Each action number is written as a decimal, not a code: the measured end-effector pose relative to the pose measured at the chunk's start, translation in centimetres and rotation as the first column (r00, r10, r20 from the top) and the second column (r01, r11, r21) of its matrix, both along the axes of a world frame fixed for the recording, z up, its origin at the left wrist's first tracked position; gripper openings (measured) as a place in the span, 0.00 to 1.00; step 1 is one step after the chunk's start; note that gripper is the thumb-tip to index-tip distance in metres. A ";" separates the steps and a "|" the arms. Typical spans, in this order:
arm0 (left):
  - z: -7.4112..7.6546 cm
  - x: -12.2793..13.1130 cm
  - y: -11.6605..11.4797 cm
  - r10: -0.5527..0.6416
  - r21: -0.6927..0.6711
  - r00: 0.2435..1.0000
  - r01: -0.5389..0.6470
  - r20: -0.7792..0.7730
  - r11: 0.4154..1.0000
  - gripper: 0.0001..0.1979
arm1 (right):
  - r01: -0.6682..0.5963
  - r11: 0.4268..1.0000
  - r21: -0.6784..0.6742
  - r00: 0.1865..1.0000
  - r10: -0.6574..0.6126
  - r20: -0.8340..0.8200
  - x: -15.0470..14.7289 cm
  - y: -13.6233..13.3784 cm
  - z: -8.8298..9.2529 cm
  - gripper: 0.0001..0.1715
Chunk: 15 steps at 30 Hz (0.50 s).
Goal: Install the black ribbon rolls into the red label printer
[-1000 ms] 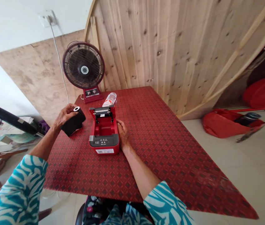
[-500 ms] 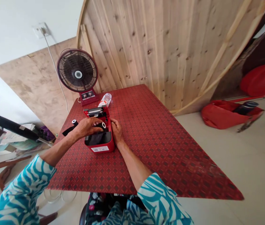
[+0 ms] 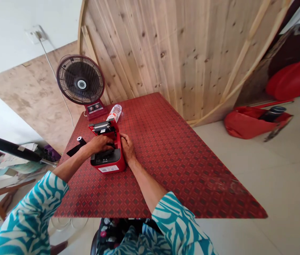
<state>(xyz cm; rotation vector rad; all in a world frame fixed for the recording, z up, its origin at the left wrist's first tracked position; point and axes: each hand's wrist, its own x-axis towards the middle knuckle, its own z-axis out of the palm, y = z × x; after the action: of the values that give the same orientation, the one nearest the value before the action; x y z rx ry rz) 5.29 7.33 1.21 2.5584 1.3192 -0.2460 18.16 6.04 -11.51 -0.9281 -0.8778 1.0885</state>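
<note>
A red and black label printer [image 3: 108,166] stands on the table with its lid [image 3: 102,126] raised. My left hand [image 3: 101,144] reaches down into the open printer, fingers bent around a black ribbon roll that is now mostly hidden by the hand and the printer walls. Dark ribbon [image 3: 104,154] shows below the fingers. Wrapped against the printer's right side, my right hand [image 3: 128,147] steadies it, with the fingertips partly out of sight. A second ribbon roll [image 3: 81,140] with a white core lies left of the printer, trailing a strip of black film [image 3: 73,150].
Behind the printer lies a clear plastic bottle [image 3: 114,112] on the red patterned table [image 3: 182,166]. A dark red fan [image 3: 81,83] stands at the back left, its cord running to a wall socket [image 3: 36,34]. On the floor at right sits a red bag [image 3: 238,124].
My left hand has moved lower into the printer, and the roll's white core end seen before is now hidden. The right hand stays at the printer's side. The view has shifted slightly.
</note>
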 end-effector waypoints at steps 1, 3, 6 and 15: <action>0.3 -0.5 -0.3 -0.001 -0.009 0.997 0.002 0.077 1.000 0.12 | 0.000 1.000 0.004 1.000 0.000 0.010 0.0 0.0 0.0 0.17; 0.9 -1.7 -1.5 0.048 0.012 0.969 -0.052 0.243 0.999 0.18 | 0.001 1.000 0.015 1.000 -0.001 0.028 0.1 -0.1 0.1 0.17; 1.5 -3.6 -4.4 0.134 0.075 0.906 -0.178 0.401 0.981 0.23 | 0.002 1.000 0.023 1.000 -0.003 0.031 0.1 -0.1 0.0 0.17; -1.7 -3.7 -8.6 -0.116 0.381 0.846 -0.109 0.521 0.918 0.13 | 0.001 1.000 0.020 1.000 -0.001 0.004 0.1 0.2 -0.8 0.18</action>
<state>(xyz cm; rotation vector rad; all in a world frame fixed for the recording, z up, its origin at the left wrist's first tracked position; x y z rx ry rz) 1.57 -1.30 -0.54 2.6382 1.2246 0.7720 18.21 6.23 -12.35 -0.9143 -0.8901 1.0756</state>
